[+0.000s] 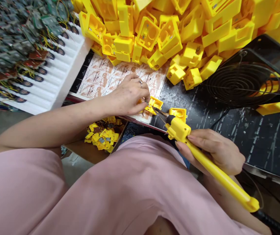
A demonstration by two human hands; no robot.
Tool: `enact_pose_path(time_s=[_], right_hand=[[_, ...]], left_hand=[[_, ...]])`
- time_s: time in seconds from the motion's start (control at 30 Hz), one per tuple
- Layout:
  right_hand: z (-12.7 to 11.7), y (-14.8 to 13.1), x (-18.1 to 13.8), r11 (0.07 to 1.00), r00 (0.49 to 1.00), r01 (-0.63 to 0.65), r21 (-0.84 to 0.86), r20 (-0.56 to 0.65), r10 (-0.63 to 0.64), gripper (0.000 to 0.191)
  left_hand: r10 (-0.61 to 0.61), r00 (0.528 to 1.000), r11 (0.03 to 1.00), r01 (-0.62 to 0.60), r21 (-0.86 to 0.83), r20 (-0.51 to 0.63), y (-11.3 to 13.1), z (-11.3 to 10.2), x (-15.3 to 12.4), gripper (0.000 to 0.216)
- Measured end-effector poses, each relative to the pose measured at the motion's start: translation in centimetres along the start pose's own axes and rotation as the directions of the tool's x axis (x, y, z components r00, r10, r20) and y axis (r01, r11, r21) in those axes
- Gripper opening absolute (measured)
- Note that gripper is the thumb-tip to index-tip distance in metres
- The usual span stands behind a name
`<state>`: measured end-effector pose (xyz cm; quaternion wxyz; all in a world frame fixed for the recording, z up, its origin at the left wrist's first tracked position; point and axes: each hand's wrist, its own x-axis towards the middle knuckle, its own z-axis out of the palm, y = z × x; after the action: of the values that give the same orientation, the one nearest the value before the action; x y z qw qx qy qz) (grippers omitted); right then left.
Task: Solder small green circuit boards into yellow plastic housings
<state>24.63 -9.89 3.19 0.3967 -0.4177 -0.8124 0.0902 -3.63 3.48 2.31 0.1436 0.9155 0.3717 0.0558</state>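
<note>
Head view: left hand (132,94), fingers bent, seemingly pinching small boxy plastic casing (156,102) near front edge of surface (203,112) — contact partly hidden. Right hand (210,150) closed round smooth yellow soldering iron (210,163), slim metal tip at casing. Hollow yellow housings (169,34) heaped behind; ribbed white foam tray (62,73) left. Open room on scuffed black stretch — between wire-grilled fan (238,81) and front edge.
</note>
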Motion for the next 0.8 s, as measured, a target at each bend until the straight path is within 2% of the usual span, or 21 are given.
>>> enact_pose_path(time_s=[0.17, 0.33, 0.5, 0.73, 0.8], right_hand=[[0.5, 0.4, 0.9, 0.993, 0.994, 0.109, -0.035, -0.025, -0.110, 0.035], [0.5, 0.5, 1.4, 0.988, 0.987, 0.152, -0.009, 0.057, -0.151, 0.037], [-0.1, 0.4, 1.9, 0.988, 0.984, 0.152, -0.015, 0.094, -0.150, 0.029], [-0.9, 0.1, 2.5, 0.988, 0.977, 0.154, 0.024, 0.146, -0.156, 0.027], [-1.5, 0.0, 2.1, 0.998, 0.985, 0.057, 0.019, 0.164, -0.059, 0.017]], left_hand=[[0.002, 1.000, 0.999, -0.003, 0.033, 0.023, 0.0, 0.1, 0.2, 0.030], [0.017, 1.000, 0.999, -0.018, 0.040, 0.026, 0.2, 0.0, 0.5, 0.030], [0.053, 0.997, 0.993, -0.058, 0.100, 0.058, 0.6, -0.5, 0.8, 0.030], [0.023, 0.998, 0.995, -0.028, 0.093, 0.055, 0.9, -0.7, 0.7, 0.026], [0.028, 0.996, 0.992, -0.038, 0.124, 0.079, 1.0, -0.9, 0.7, 0.026]])
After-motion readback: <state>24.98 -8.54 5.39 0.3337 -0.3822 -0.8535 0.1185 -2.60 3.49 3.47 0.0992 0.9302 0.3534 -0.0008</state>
